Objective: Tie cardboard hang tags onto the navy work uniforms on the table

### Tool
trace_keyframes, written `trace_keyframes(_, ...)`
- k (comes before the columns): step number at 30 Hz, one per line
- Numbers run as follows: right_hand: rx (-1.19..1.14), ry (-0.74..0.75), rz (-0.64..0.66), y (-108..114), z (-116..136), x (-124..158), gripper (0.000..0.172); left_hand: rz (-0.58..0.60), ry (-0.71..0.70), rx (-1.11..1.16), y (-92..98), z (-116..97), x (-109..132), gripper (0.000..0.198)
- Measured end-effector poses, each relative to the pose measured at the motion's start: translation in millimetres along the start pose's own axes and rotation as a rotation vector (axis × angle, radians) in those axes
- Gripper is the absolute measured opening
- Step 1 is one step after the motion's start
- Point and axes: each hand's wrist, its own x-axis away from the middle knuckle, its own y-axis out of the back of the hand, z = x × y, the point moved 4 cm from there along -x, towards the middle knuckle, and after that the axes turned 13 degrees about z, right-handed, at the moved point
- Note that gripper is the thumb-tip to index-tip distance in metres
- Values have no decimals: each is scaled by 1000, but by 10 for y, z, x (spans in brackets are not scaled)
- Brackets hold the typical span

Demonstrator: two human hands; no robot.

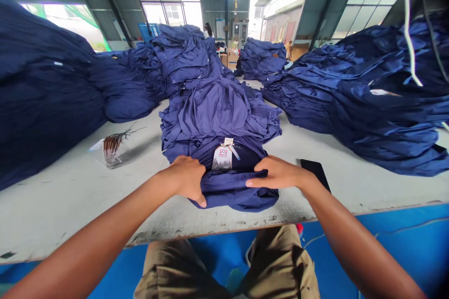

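Observation:
A navy blue garment lies on the near edge of a grey worktable, on top of a low stack of the same garments. A white hang tag on a string sits at its collar. My left hand grips the garment's left side, fingers curled into the cloth and thumb pointing down. My right hand clamps the right side, fingers lying flat over the fabric with the thumb tucked under.
Tall heaps of navy garments rise at the left, the middle back and the right. A clear bundle of tag pins lies left of the stack. A black phone lies by my right wrist. The floor below is blue.

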Motion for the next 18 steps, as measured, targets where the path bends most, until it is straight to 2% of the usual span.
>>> trace_keyframes(3,20,-43,138,12,97,24,70,12,20,-36,11,30,18,58)
trace_keyframes(6,2,7,254,2,233,5,67,82,33,-57,-23,38,124,63)
trace_keyframes(8,-51,87,262,-5,306,-16,55,109,29,-24,-45,57,192,72)
trace_keyframes(10,-85,161,196,-5,332,-28,41,70,2,62,-51,92,238,77)
trace_keyframes(12,-88,201,143,-15,321,-18,32,-12,-41,160,-50,138,268,69)
trace_keyframes(15,-80,330,186,-30,364,62,33,-97,-163,229,-67,170,306,39)
trace_keyframes(17,-85,461,212,1,452,143,31,-77,-277,205,-100,131,338,31)
trace_keyframes(18,-85,511,225,22,498,177,29,-44,-333,180,-120,93,356,36)
